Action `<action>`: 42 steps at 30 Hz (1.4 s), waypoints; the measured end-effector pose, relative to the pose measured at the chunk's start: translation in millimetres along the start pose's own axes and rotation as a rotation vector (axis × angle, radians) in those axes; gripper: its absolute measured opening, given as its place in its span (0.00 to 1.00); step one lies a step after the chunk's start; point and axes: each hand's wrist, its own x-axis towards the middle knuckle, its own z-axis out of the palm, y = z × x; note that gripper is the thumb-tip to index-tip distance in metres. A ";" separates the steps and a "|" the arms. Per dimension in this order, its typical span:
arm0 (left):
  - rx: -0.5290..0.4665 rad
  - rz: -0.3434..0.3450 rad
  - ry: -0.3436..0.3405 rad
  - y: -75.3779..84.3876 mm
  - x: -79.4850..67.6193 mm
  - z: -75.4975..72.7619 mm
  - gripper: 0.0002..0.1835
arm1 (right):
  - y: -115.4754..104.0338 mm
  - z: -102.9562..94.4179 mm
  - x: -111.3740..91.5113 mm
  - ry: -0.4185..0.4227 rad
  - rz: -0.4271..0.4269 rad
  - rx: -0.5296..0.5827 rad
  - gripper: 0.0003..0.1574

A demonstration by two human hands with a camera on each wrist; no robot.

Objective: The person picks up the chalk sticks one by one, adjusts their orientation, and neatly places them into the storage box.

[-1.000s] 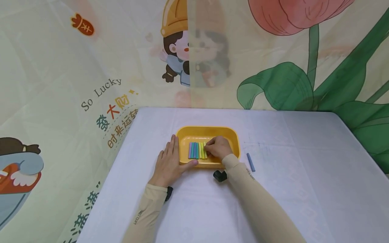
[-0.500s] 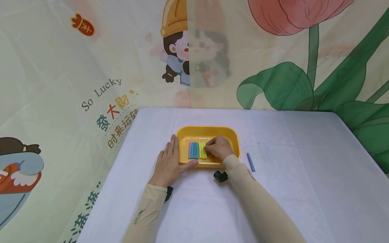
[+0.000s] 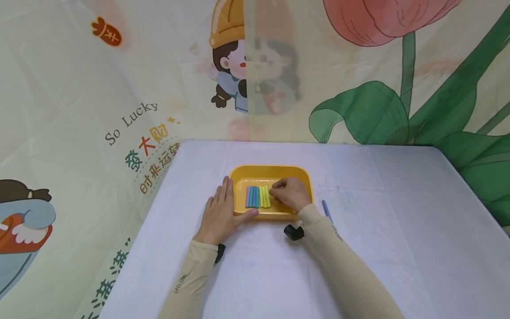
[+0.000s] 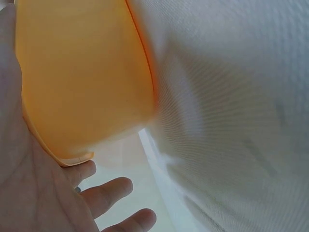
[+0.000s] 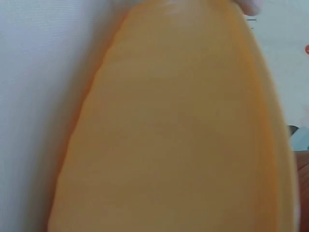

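Observation:
In the head view a yellow tray holds a row of thin chalk sticks: purple, teal and blue sticks on the left, yellow ones on the right. My left hand rests against the tray's left end, fingers straight along it and thumb on the front rim. Over the tray's right half is my right hand, its fingers bent just beside the last yellow stick, with nothing visible between them. The left wrist view shows the tray's outer wall against my palm; in the right wrist view the tray wall hides the fingertips.
A blue chalk stick lies on the white tablecloth, right of the tray and partly behind the right sleeve. Faint blue smudges mark the cloth nearby. A printed curtain hangs behind the table's back edge.
My right hand has drawn slightly right, away from the last yellow chalk stick, and its sleeve now covers part of the loose blue stick. The left hand stays on the tray.

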 end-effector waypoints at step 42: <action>-0.024 0.007 0.008 -0.1 -0.7 0.8 0.70 | 59.0 -88.7 -53.0 0.136 -0.052 -0.026 0.28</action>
